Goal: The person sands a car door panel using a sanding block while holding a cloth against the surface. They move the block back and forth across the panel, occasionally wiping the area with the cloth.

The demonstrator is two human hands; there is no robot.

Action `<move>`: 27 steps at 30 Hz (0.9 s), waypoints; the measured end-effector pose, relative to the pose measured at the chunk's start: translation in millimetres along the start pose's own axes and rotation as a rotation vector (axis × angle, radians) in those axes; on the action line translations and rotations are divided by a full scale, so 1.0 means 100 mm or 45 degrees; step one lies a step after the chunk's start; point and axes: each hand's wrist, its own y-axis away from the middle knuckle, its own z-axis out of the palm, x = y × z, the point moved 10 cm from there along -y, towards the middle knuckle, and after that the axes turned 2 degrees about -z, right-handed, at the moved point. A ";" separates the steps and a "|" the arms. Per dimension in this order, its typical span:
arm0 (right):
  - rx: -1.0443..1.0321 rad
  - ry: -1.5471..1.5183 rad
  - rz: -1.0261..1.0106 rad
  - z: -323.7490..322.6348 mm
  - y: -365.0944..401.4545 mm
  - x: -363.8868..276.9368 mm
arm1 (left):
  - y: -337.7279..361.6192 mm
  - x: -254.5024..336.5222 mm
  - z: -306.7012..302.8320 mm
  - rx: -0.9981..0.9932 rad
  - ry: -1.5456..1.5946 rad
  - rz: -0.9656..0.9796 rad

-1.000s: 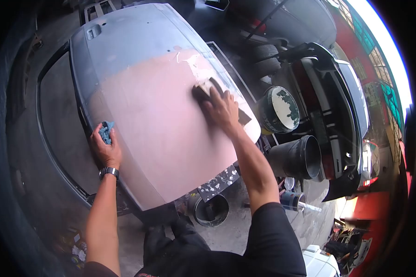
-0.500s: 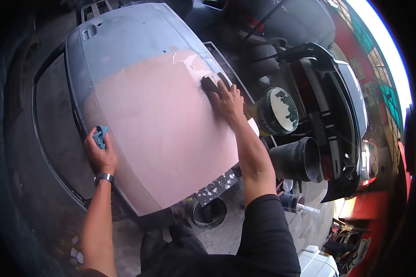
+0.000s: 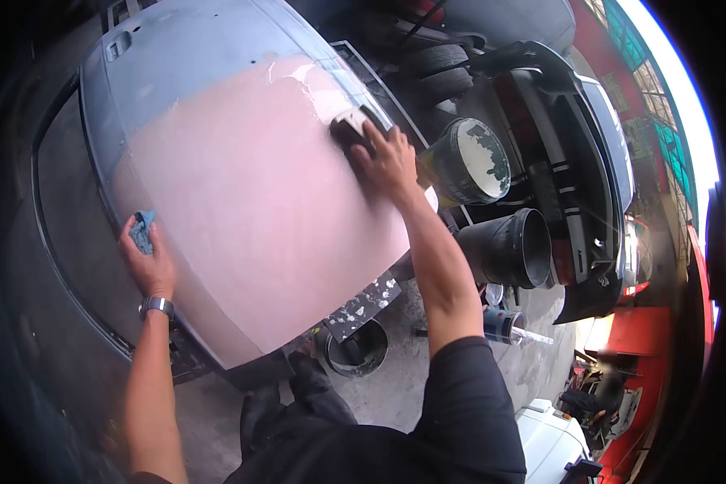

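Observation:
A large car body panel (image 3: 242,202) lies flat in front of me, grey at the far end and covered with pinkish filler over most of its near part. My right hand (image 3: 387,161) presses a dark sanding block (image 3: 348,129) onto the panel near its right edge, beside a whitish patch. At the panel's left edge my left hand (image 3: 147,262) rests on the surface, fingers closed around a small blue cloth (image 3: 143,230). A watch sits on my left wrist.
To the right of the panel stand a tin with white residue (image 3: 469,161) and a black bucket (image 3: 512,246). A small round container (image 3: 355,348) and a paint-spattered board (image 3: 363,306) lie on the concrete floor below. Dark car parts (image 3: 573,161) are stacked at right.
The view has shifted, so the panel sits further left and up. My right hand and the block moved slightly along the right edge. My left hand keeps the cloth at the left edge.

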 end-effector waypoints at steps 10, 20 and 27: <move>-0.124 0.071 -0.090 -0.73 2.19 -0.99 | -0.01 -0.12 0.05 -0.025 -0.039 0.004; -0.017 0.043 0.123 -0.26 0.55 0.32 | -0.02 -0.15 0.08 -0.022 0.014 0.031; -0.079 0.073 -0.102 -0.83 2.22 -0.76 | -0.04 -0.16 0.10 -0.054 0.030 -0.021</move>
